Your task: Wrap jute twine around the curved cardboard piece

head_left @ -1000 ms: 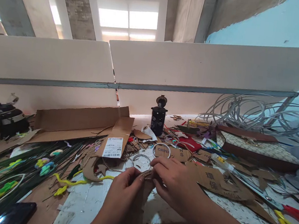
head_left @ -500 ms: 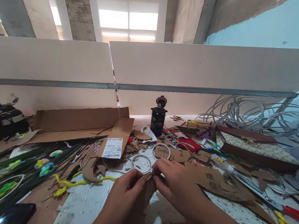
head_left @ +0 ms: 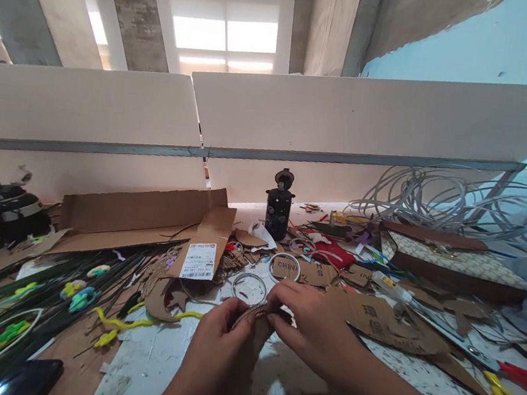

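— Where is the thing being handled?

— A brown cord-like strip (head_left: 254, 312) is held in the lower middle of the frame, between the two hands. Its exact material cannot be told.

— How is it gripped?

— It is pinched between thumb and forefinger by the left hand (head_left: 220, 339). Its other end is pinched by the curled fingertips of the right hand (head_left: 304, 315), though the contact is partly hidden.

— What is seen just beyond?

— A pale ring (head_left: 234, 285) is laid flat near the fingertips, and a second ring (head_left: 299, 268) is set over printed cardboard (head_left: 319, 273) slightly above and to the right.

— And farther out?

— Left of centre, a yellow fuzzy cord (head_left: 126, 320) is passed by a crescent-shaped cardboard piece (head_left: 157, 303), below a labelled box flap (head_left: 199, 261). A black bottle (head_left: 277, 215) is stood upright near the centre, its lid raised.

— The edges?

— At right, a patterned handbag (head_left: 452, 262) is placed below looped pale tubing (head_left: 373, 201); red handles (head_left: 522, 378) are seen lower down. Fuzzy flowers (head_left: 82, 298) are scattered at lower left, above a dark phone (head_left: 37, 375).
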### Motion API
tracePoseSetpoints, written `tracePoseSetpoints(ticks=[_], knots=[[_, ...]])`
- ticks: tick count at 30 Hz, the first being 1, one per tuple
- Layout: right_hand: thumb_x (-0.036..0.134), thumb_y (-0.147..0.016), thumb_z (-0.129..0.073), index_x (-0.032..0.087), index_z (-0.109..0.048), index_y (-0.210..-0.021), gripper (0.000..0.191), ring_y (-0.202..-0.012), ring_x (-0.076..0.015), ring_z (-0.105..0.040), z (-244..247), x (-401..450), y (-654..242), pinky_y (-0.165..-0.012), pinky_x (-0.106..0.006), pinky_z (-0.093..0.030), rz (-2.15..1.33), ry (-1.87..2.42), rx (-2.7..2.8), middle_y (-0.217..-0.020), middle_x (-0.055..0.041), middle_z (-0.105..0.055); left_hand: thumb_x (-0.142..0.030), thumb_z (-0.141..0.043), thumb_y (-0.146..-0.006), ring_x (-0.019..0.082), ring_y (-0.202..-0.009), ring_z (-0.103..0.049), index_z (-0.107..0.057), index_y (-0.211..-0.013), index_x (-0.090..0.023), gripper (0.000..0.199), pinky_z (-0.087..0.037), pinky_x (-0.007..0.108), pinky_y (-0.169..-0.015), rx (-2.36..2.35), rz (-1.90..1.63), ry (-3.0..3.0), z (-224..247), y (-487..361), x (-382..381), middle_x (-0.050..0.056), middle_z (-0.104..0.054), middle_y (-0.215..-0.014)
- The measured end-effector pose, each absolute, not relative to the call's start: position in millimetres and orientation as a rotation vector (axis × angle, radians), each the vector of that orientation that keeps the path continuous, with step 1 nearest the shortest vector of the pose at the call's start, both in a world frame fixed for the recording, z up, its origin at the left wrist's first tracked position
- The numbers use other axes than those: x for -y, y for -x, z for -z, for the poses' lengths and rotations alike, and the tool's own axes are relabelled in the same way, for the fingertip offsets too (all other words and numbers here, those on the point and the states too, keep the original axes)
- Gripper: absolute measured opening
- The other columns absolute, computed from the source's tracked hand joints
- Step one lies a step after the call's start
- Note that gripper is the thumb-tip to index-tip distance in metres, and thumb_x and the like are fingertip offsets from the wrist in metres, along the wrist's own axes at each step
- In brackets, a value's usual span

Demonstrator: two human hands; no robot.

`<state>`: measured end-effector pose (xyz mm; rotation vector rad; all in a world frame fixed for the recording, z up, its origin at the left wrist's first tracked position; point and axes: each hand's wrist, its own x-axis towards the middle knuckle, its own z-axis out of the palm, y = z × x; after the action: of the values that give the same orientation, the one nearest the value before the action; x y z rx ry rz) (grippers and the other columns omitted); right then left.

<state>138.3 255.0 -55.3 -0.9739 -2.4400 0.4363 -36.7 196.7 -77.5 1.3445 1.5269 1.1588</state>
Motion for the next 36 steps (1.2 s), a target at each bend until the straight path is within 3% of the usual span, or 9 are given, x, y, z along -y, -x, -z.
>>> tracePoseSetpoints(ticks=[16, 26, 36], knots=[[0.006, -0.083, -0.067, 0.019, -0.069, -0.082, 0.013, -0.079, -0.0176, -0.063, 53, -254, -139, -0.073, -0.028, -0.044, -0.595, 0.945, 2.369, -0.081, -0.0005, -0.070, -0.041, -0.057, -0.082, 0.019, -0.073, -0.052, -0.062, -0.077, -0.019, 0.023, -0.038, 0.027, -0.063, -1.508, -1.080, -1.321, 78, 34, -196, 0.000, -0.060, -0.072], [0.006, -0.083, -0.067, 0.019, -0.066, -0.084, 0.013, -0.082, -0.0184, -0.061, 53, -253, -138, -0.076, -0.031, -0.042, -0.445, 0.923, 2.399, -0.086, -0.0005, -0.068, -0.043, -0.057, -0.077, 0.018, -0.068, -0.048, -0.059, -0.073, -0.019, 0.024, -0.038, 0.026, -0.060, -1.491, -1.142, -1.250, 73, 32, -195, -0.001, -0.056, -0.068], [0.013, -0.085, -0.064, 0.019, -0.063, -0.086, 0.006, -0.078, -0.0169, -0.065, 53, -264, -138, -0.070, -0.027, -0.048, -0.960, 0.927, 2.163, -0.083, -0.0008, -0.070, -0.044, -0.061, -0.076, 0.019, -0.069, -0.053, -0.064, -0.076, -0.018, 0.026, -0.040, 0.027, -0.062, -1.477, -1.184, -1.221, 77, 36, -198, 0.001, -0.061, -0.070]])
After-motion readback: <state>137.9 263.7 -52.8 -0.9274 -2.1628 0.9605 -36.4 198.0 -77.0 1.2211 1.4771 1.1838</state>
